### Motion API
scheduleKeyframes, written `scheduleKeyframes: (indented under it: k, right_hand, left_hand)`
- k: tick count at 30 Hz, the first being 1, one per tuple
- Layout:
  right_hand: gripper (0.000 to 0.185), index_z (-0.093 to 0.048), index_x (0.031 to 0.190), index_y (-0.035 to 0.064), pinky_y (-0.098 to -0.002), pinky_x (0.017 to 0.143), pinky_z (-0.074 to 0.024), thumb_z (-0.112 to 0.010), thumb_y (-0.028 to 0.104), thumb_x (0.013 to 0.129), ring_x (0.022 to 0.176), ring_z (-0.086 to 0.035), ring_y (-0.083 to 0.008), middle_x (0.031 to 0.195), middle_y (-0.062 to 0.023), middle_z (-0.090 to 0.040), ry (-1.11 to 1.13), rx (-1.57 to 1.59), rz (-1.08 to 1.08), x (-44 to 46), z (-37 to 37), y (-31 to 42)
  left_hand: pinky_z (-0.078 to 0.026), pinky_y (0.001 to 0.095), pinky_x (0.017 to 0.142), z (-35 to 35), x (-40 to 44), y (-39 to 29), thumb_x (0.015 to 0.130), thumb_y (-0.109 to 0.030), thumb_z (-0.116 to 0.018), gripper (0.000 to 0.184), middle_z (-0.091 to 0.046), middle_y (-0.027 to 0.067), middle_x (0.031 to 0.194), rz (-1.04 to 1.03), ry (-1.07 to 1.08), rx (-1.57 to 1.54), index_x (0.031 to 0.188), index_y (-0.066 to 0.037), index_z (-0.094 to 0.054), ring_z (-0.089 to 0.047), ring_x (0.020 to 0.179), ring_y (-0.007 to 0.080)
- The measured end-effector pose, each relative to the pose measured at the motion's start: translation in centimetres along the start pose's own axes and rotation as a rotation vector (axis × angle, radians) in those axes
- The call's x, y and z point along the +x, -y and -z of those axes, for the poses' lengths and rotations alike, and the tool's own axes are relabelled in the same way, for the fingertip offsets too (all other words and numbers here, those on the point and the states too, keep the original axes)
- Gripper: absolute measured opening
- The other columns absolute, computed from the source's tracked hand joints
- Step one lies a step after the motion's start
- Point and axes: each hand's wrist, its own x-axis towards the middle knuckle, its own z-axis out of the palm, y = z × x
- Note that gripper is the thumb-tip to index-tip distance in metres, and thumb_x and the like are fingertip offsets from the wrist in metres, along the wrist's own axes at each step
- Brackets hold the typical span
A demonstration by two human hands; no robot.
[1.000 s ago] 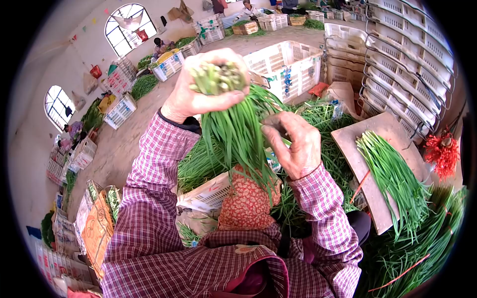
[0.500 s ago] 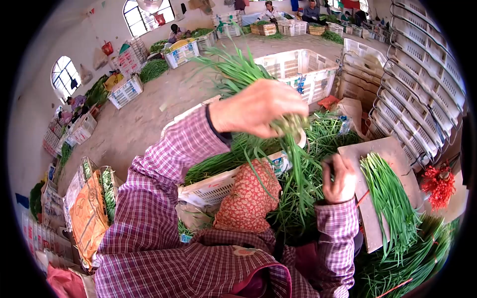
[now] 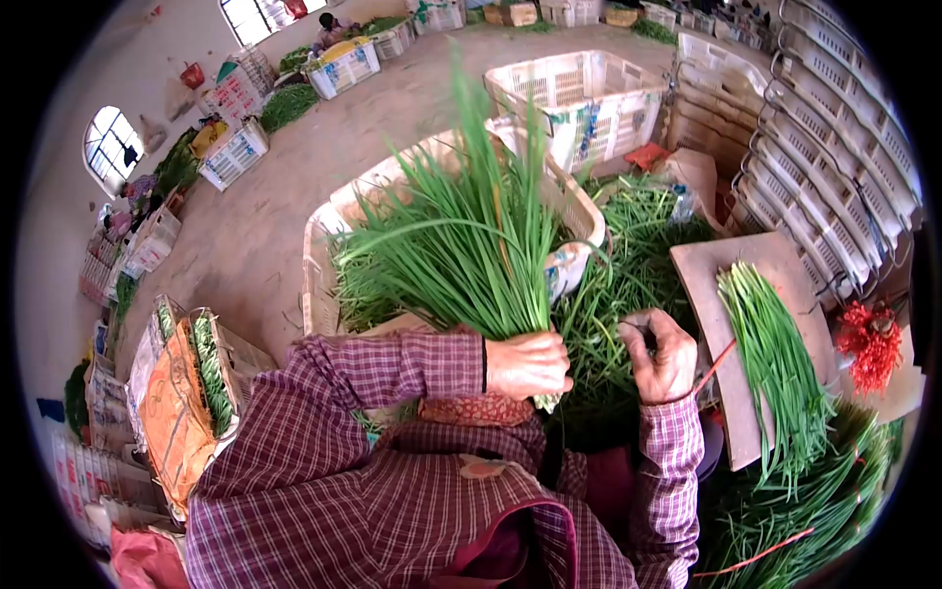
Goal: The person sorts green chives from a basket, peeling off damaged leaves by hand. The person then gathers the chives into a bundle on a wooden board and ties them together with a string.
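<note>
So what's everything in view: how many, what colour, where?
Near crate: one, white, in front
Held chive-like bunch: one, green, over the near crate
Second crate: one, white, behind it
Tall crate stack: one, whitish, upper right
Board: one, brown, right
Second bunch: one, green, on the board
Loose greens: one heap, green, left of board
Greens pile: one, green, below the board
Red strips: one clump, red, far right
Orange sack: one, orange, left
Distant crates: several, white, background
Windows: two, bright, upper left
Left hand: one, plaid-sleeved, gripping the held chive-like bunch
Right hand: one, plaid-sleeved, beside the board
</note>
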Motion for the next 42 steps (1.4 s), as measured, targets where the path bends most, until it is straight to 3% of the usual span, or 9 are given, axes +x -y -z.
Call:
scheduleKeyframes:
  k: [5, 7, 8, 9, 11, 33, 36, 39, 42]
  right_hand:
    - [0.006, -0.065, 0.085, -0.0006, -0.0339, 0.062, -0.0524, -0.064, 0.002, 0.08, 0.067, -0.066, -0.0266, 0.078, -0.0142, -0.066, 0.129, 0.262, -0.061, -2.4, -4.8, 0.6]
    - [0.009, -0.066, 0.087, -0.0005, -0.0348, 0.063, -0.0538, -0.063, 0.004, 0.08, 0.069, -0.067, -0.0284, 0.082, -0.0153, -0.067, 0.101, 0.276, 0.003, -3.1, -7.0, 0.1]
    - [0.011, -0.067, 0.089, -0.0001, -0.0359, 0.065, -0.0547, -0.062, 0.005, 0.08, 0.072, -0.068, -0.0306, 0.085, -0.0164, -0.068, 0.131, 0.201, -0.014, -3.1, -7.5, 0.2]
    - [0.012, -0.067, 0.09, 0.0005, -0.037, 0.066, -0.0549, -0.061, 0.006, 0.081, 0.073, -0.068, -0.032, 0.086, -0.0173, -0.068, 0.133, 0.196, -0.043, -3.2, -8.0, 0.2]
    - [0.011, -0.068, 0.091, 0.0003, -0.0352, 0.07, -0.0528, -0.063, 0.004, 0.082, 0.077, -0.067, -0.0295, 0.085, -0.0149, -0.068, 0.133, 0.123, -0.036, -3.5, -9.0, -0.5]
    - [0.02, -0.067, 0.089, 0.0043, -0.0386, 0.064, -0.0548, -0.064, 0.016, 0.074, 0.07, -0.068, -0.0324, 0.083, -0.0154, -0.07, 0.121, 0.04, -0.214, -4.5, -13.2, -2.8]
    - [0.021, -0.064, 0.089, 0.0017, -0.0396, 0.065, -0.0534, -0.061, 0.02, 0.08, 0.068, -0.067, -0.0342, 0.078, -0.0182, -0.067, 0.091, 0.111, -0.23, -5.1, -12.9, -2.9]
    - [0.019, -0.062, 0.089, 0.0006, -0.0407, 0.065, -0.0527, -0.058, 0.018, 0.084, 0.067, -0.066, -0.0351, 0.076, -0.0192, -0.066, 0.042, 0.194, -0.243, -5.7, -13.2, -3.1]
    - [0.018, -0.059, 0.09, -0.0014, -0.0319, 0.064, -0.0512, -0.057, 0.017, 0.091, 0.066, -0.066, -0.0234, 0.075, -0.0121, -0.067, 0.039, 0.204, -0.237, -6.2, -13.7, -3.7]
  left_hand:
    - [-0.043, 0.0397, 0.087, -2.9, 0.2, -5.1, 0.09, -0.017, -0.049, 0.015, -0.054, 0.0078, 0.094, 0.109, 0.312, -0.226, 0.094, -0.004, -0.054, -0.052, 0.093, 0.0251]
    - [-0.046, 0.0351, 0.077, -7.0, 0.5, -5.9, 0.07, -0.012, -0.063, 0.009, -0.061, 0.0086, 0.082, 0.101, 0.226, -0.262, 0.07, -0.005, -0.058, -0.057, 0.082, 0.0231]
    - [-0.025, 0.0367, 0.117, -3.3, 2.1, -5.7, 0.097, -0.01, -0.039, 0.037, -0.034, 0.012, 0.144, 0.165, 0.648, -0.377, 0.134, -0.004, -0.037, -0.034, 0.134, 0.0198]
    - [-0.025, 0.0367, 0.117, -3.6, 1.8, -6.0, 0.097, -0.01, -0.039, 0.037, -0.034, 0.012, 0.144, 0.164, 0.649, -0.382, 0.134, -0.004, -0.037, -0.034, 0.134, 0.0198]
    - [-0.048, 0.0347, 0.091, -4.7, 0.9, -7.0, 0.074, -0.005, -0.058, 0.015, -0.064, 0.009, 0.093, 0.245, -0.259, -0.394, 0.086, 0.001, -0.062, -0.06, 0.099, 0.0223]
    - [-0.044, 0.0333, 0.092, -10.2, -2.8, -10.3, 0.078, -0.013, -0.057, 0.012, -0.066, 0.0037, 0.085, 0.163, 0.074, 0.155, 0.075, -0.007, -0.066, -0.06, 0.088, 0.0179]
    - [-0.045, 0.0327, 0.088, -13.7, -3.3, -10.8, 0.077, -0.011, -0.056, 0.011, -0.066, 0.005, 0.081, 0.16, 0.156, 0.068, 0.073, -0.006, -0.065, -0.061, 0.084, 0.0177]
    - [-0.046, 0.0335, 0.086, -16.6, -4.0, -11.2, 0.075, -0.009, -0.057, 0.011, -0.066, 0.006, 0.079, 0.434, -0.244, -0.766, 0.07, -0.005, -0.065, -0.061, 0.081, 0.0188]
    - [-0.046, 0.0325, 0.087, -8.9, -1.9, -10.1, 0.074, -0.007, -0.057, 0.01, -0.066, 0.0071, 0.08, 0.264, 0.16, -0.142, 0.071, -0.004, -0.066, -0.061, 0.082, 0.0193]
